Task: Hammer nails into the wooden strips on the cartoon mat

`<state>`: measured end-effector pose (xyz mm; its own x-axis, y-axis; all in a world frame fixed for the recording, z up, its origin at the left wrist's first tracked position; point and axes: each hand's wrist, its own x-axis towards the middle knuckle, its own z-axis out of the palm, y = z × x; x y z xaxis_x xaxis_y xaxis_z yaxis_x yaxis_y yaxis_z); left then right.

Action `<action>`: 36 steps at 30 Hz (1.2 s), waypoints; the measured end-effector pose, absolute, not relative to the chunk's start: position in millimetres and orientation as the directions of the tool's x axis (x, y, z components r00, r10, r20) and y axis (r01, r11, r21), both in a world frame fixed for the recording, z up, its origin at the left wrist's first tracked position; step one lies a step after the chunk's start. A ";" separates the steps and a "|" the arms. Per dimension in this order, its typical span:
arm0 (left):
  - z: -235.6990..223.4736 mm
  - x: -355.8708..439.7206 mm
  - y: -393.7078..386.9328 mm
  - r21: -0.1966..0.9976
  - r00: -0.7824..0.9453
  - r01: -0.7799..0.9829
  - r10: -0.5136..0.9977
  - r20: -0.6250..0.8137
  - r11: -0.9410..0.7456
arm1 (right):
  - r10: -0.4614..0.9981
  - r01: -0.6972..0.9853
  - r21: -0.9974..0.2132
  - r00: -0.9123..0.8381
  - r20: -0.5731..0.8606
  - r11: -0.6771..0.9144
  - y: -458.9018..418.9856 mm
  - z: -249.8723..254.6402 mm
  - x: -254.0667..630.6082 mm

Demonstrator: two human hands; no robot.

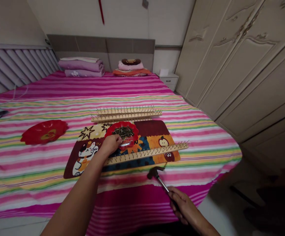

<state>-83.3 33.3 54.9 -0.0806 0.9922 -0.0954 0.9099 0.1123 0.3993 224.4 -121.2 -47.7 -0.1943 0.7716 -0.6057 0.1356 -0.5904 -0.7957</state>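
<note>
My left hand (pixel 113 143) is at the near left rim of a red scalloped plate (pixel 135 130); its fingers are drawn together, and whatever they pinch is hidden. A heap of nails (pixel 124 132) fills the plate. In my right hand (pixel 181 204) is the handle of a claw hammer (pixel 155 172), its dark head above the bed's near side. Between the plate and the hammer lies a wooden strip (pixel 147 153) with nails standing along it. Its left end passes behind my left forearm. Under plate and strip is a patterned mat (pixel 154 128) with a cartoon cat.
More nail-studded wooden strips (pixel 127 115) lie beyond the mat. A second red plate (pixel 45 131) is to the left on the striped bedspread (pixel 46 113). Folded bedding (pixel 82 68) is stacked by the headboard, and a tall wardrobe (pixel 240 59) stands on the right.
</note>
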 end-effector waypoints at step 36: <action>8.7 -119.1 -72.9 0.972 -0.466 -0.005 0.859 -0.211 0.235 | 0.795 0.180 -0.815 -0.183 -0.578 -0.551 -124.2 -47.8 226.1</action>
<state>-119.1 -72.9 8.7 -0.4662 0.8593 -0.2106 -0.0051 0.2355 0.9719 226.1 -124.2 -47.8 -0.1833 0.7953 -0.5778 0.1805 -0.5506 -0.8151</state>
